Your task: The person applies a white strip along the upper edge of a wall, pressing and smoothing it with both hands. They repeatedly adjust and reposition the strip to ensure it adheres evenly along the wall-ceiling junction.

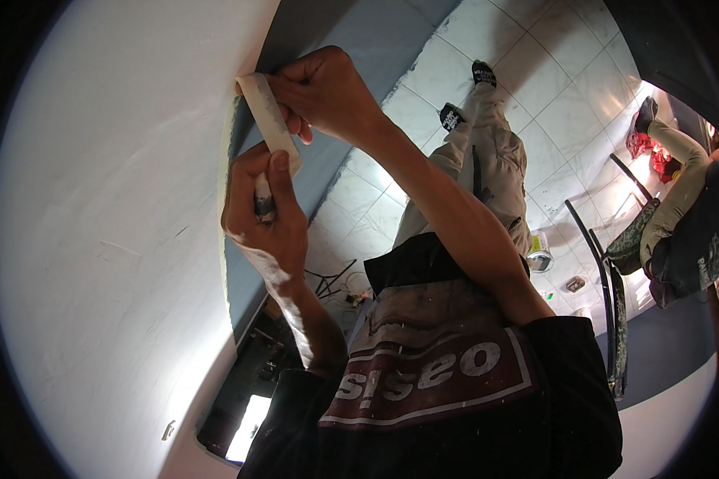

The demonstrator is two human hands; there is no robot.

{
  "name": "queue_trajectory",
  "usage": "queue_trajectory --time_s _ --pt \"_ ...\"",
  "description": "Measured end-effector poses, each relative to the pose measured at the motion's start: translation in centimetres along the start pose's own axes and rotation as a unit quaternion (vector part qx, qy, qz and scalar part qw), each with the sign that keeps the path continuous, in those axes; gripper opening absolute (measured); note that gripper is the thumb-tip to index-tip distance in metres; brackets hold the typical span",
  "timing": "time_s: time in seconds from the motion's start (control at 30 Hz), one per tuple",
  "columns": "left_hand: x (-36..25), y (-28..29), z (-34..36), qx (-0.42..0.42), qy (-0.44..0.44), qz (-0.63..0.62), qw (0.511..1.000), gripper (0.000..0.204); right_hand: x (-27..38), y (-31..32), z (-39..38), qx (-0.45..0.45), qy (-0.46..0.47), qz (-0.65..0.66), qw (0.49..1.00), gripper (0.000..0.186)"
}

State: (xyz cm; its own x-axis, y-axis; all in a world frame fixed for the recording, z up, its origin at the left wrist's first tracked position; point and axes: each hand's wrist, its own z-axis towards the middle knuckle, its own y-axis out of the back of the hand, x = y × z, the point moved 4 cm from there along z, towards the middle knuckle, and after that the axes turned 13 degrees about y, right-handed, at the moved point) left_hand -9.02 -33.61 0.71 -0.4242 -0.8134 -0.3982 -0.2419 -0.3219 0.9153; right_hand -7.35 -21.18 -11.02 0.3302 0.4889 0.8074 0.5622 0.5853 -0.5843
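Note:
A pale strip of masking tape [268,116] is stretched between my two hands beside the edge where the white wall meets a blue-grey surface. My left hand [268,203] is closed on its lower end, the thumb pressed on the tape. Between those fingers shows a small grey and dark thing that I cannot make out. My right hand [323,88] is closed at the tape's upper end, close to the wall edge, with its fingers curled partly behind the strip. A thin pale yellow line [226,191] runs down along the wall edge, past my left hand.
The white wall [112,199] fills the left side, and a blue-grey band [351,48] borders the tiled floor [551,72]. At the right, another person [683,215] is near a dark-framed chair [615,303]. A clear tub [540,254] stands on the floor near my legs.

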Motion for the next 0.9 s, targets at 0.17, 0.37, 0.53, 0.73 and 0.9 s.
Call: queue_trajectory --time_s 0.17,0.37,0.53,0.73,0.9 --pt "1.9 -0.5 0.4 -0.002 -0.017 -0.003 1.000 0.010 -1.7 -0.4 0.1 -0.006 0.016 0.003 1.000 0.039" --pt "1.9 -0.2 -0.4 -0.005 -0.016 -0.006 1.000 0.009 -1.7 -0.6 -0.4 -0.001 0.010 0.004 1.000 0.037" --pt "2.3 0.0 -0.8 0.006 0.009 -0.010 1.000 0.009 -1.5 -0.8 -0.7 -0.014 0.010 0.003 1.000 0.037" --pt "2.0 0.8 -1.5 -0.010 -0.007 0.002 1.000 0.018 -0.3 -0.9 -1.1 -0.013 0.011 0.012 1.000 0.036" --pt "4.0 0.1 -0.7 0.006 0.010 -0.005 1.000 0.010 -2.7 -1.3 -0.6 -0.007 -0.005 -0.015 1.000 0.033"
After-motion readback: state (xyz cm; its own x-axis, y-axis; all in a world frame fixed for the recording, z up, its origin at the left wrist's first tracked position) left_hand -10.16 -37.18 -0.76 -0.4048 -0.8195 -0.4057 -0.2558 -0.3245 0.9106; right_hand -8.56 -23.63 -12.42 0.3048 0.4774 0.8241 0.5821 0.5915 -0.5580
